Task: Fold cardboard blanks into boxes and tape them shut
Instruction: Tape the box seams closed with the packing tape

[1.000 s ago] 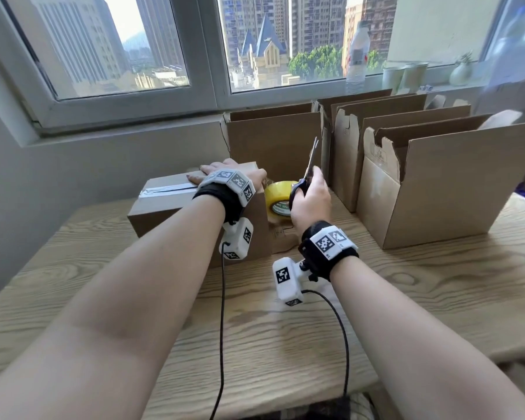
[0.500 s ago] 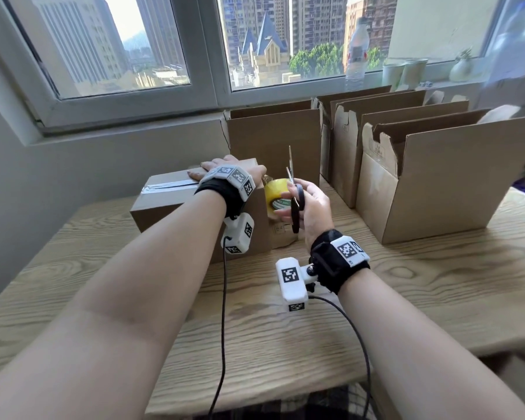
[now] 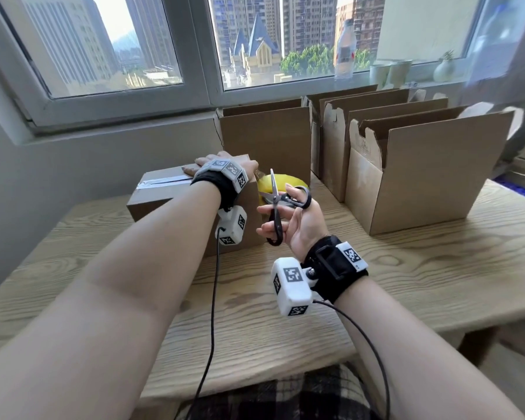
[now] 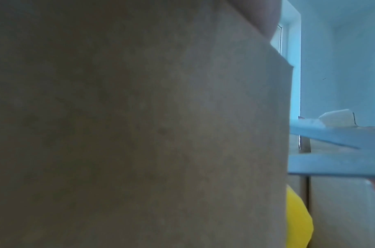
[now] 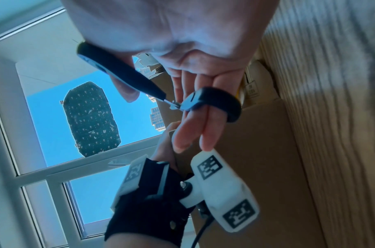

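I press my left hand point(image 3: 217, 168) flat, fingers extended, on the closed brown cardboard box point(image 3: 176, 195) standing on the pale wooden table point(image 3: 406, 268); my right hand point(image 3: 297, 219) holds the black-handled steel scissors point(image 3: 275, 207), fingers through the loops, blades parted. To cut cleanly, close the blades across taut tape beside the yellow tape roll point(image 3: 285, 181); the clear tape seam point(image 3: 161, 181) marks the box's long axis, running left-right; the blades point up and away.

One taped-shut box point(image 3: 167, 192) on the wooden table point(image 3: 422, 277). Four open boxes point(image 3: 431, 174) standing in the row at the back, as far as can be told. One yellow tape roll point(image 3: 288, 181). One pair of scissors point(image 3: 278, 207). One bottle point(image 3: 344, 53), two cups point(image 3: 390, 72) and one small vase point(image 3: 444, 68) on the sill.
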A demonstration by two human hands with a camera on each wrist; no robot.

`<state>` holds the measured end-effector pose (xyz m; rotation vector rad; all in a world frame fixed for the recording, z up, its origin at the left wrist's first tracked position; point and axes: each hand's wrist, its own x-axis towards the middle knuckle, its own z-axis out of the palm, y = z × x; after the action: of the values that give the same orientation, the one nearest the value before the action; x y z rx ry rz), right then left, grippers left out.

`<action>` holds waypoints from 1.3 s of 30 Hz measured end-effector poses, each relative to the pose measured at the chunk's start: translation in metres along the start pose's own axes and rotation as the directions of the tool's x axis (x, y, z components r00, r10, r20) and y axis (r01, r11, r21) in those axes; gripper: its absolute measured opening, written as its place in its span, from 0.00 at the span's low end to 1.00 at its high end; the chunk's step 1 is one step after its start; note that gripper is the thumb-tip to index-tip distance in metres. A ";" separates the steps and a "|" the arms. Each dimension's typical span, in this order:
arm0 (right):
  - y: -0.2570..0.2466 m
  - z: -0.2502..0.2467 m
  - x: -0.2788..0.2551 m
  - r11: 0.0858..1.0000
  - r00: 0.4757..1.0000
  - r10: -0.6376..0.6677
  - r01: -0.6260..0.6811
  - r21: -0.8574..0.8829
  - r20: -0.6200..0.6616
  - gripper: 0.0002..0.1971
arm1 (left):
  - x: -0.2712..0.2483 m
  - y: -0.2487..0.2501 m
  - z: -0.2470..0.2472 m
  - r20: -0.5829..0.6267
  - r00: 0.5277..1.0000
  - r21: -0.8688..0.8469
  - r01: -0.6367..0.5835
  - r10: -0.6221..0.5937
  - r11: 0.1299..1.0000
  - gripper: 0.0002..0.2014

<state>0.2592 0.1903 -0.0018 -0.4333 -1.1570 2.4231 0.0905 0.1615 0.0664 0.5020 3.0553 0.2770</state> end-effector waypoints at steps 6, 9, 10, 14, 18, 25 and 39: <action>0.010 0.011 0.020 1.000 0.998 -0.006 0.006 -0.001 -0.070 0.13 | 0.005 0.002 0.003 -0.004 1.000 -0.006 0.011 -0.011 1.000 0.41; 0.011 0.013 0.031 0.999 0.994 -0.021 0.025 0.030 -0.104 0.10 | 0.007 0.002 0.004 -0.004 1.000 -0.006 0.009 -0.009 1.000 0.40; 0.010 0.013 0.034 0.999 0.993 -0.023 0.027 0.031 -0.112 0.09 | 0.007 0.002 0.004 -0.004 1.000 -0.002 0.007 -0.007 1.000 0.40; 0.006 0.009 0.041 0.999 0.991 -0.040 0.039 -0.003 -0.125 0.08 | 0.011 0.002 0.006 -0.003 1.000 0.007 0.004 -0.004 1.000 0.42; 0.004 0.004 0.044 0.998 0.994 -0.063 0.062 -0.009 -0.087 0.12 | 0.011 0.003 0.005 0.003 1.000 0.008 0.014 -0.014 1.000 0.43; 0.004 -0.002 0.043 0.995 0.995 -0.090 0.088 -0.049 -0.043 0.15 | 0.011 0.003 0.005 0.012 1.000 0.016 0.009 -0.009 1.000 0.43; -0.003 -0.030 0.049 0.498 0.897 -0.367 -0.036 -0.866 -0.248 0.16 | 0.012 0.006 0.000 0.076 0.997 0.066 0.008 -0.013 0.998 0.50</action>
<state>0.2307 0.2362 -0.0225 -1.0008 -2.0211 1.2816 0.0807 0.1713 0.0676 0.4872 3.0002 0.1542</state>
